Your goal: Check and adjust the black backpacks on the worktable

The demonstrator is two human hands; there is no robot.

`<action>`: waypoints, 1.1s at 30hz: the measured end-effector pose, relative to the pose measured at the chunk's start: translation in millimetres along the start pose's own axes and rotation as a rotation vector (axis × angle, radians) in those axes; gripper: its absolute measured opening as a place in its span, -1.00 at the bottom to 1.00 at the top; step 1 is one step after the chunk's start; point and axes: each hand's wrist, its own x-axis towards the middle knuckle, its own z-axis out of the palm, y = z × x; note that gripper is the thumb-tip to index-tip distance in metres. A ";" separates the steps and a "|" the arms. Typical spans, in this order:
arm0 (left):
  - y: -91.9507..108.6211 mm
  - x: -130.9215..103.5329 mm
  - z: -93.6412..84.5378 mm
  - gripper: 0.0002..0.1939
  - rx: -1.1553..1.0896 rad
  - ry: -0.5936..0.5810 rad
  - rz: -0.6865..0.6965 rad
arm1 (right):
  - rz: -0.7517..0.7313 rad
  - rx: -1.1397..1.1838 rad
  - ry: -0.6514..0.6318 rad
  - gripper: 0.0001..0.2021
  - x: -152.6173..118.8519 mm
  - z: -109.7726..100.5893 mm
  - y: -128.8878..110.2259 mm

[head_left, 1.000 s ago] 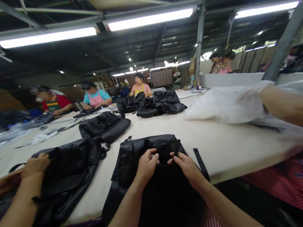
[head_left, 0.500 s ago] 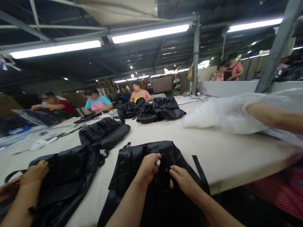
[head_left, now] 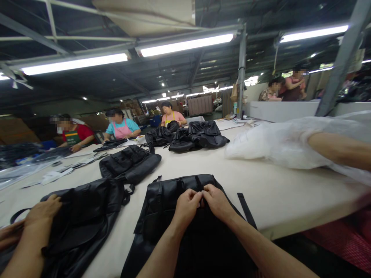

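My left hand [head_left: 187, 202] and my right hand [head_left: 216, 200] meet knuckle to knuckle on the black backpack [head_left: 174, 200] that lies flat on the cream worktop [head_left: 272, 185] right in front of me, its near end hanging off the edge toward my lap; both grips are closed, fingertips pinched together on something small and dark at the middle of the bag, near a strap, though what exactly sits between the fingers I cannot tell; a loose black strap [head_left: 246, 210] runs along the bag's right side on the worktop; to my left a co-worker's hand [head_left: 43, 210] rests on a second black backpack [head_left: 84, 216], just beside mine but apart from it; farther up lies a third black bag [head_left: 129, 164], and beyond that a heap of black bags [head_left: 188, 137]; on my right another person's bare forearm [head_left: 339, 150] reaches across a pile of clear plastic bags [head_left: 278, 143]; three people sit along the far left side, one in a red top [head_left: 77, 135], one in a pink apron [head_left: 121, 129], one in a pink shirt [head_left: 172, 116].
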 end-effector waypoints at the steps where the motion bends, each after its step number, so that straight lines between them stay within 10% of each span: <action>1: -0.4 -5.5 0.4 -0.77 0.144 0.050 0.111 | 0.006 -0.036 0.045 -0.87 3.6 0.9 -1.4; 5: -9.9 -21.0 2.2 -0.85 0.606 0.170 0.326 | 0.016 -0.025 0.082 -0.92 8.9 3.3 -4.5; 13: -29.5 -5.8 4.2 -0.80 0.324 -0.023 0.127 | -0.040 -0.085 0.274 -0.75 25.0 -14.8 -4.5; 19: -29.1 -4.1 4.2 -0.82 0.271 0.003 0.123 | -0.186 -0.114 0.142 -0.93 43.4 -10.7 -14.5; 33: -11.4 14.2 -2.4 -0.71 0.113 -0.016 0.016 | -0.557 -0.090 0.250 -0.83 -37.2 -4.1 33.0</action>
